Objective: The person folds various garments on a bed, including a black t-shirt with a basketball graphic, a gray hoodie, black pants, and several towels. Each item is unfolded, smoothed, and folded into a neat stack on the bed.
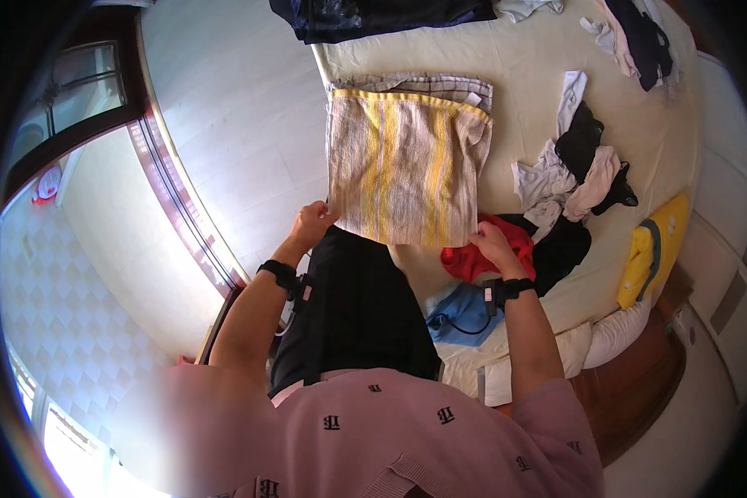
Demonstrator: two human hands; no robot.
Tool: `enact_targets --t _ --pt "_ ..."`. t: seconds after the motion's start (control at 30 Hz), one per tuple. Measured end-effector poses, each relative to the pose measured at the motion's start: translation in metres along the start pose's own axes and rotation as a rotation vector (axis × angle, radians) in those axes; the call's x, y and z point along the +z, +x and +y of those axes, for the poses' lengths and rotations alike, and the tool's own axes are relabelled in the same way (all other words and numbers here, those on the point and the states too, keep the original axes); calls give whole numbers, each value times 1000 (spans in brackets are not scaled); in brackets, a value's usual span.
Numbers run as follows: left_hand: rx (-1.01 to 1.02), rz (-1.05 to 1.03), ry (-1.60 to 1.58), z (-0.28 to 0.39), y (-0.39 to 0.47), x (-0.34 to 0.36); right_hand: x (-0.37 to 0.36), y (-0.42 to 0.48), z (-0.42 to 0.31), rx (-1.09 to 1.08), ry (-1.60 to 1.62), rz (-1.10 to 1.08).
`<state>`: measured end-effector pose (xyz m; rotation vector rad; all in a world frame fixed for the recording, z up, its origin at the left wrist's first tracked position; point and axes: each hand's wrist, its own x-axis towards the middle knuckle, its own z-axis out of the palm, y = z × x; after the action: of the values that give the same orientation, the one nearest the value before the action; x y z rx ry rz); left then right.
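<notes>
A striped towel (404,168) in beige and yellow, with a yellow band along its far edge, spreads out before me. My left hand (314,219) pinches its near left corner. At the near right corner, my right hand (490,241) grips the cloth between thumb and fingers. Under the towel's far part lies a checked cloth (432,82), mostly hidden, and a small white tag shows near the right side. Just beneath my right hand is a crumpled red garment (467,261). I wear a black strap with a small device on each wrist.
Black, white and pale pink garments (573,168) lie heaped on the cream bed sheet (523,93) to the right. A blue cloth (464,317) is nearer me, a folded yellow item (653,249) at the far right. Dark clothing (386,18) lies at the top; a window (81,87) is at left.
</notes>
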<state>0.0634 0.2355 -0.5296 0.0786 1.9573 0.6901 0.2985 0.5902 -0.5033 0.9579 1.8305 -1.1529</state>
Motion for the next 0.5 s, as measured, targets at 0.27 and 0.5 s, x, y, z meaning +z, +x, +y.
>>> enact_targets --t 0.27,0.5 --pt "119 148 -145 12 49 7 23 59 -36 -78 123 505" --pt "-35 -60 -639 36 61 -3 11 78 -42 -2 175 518"
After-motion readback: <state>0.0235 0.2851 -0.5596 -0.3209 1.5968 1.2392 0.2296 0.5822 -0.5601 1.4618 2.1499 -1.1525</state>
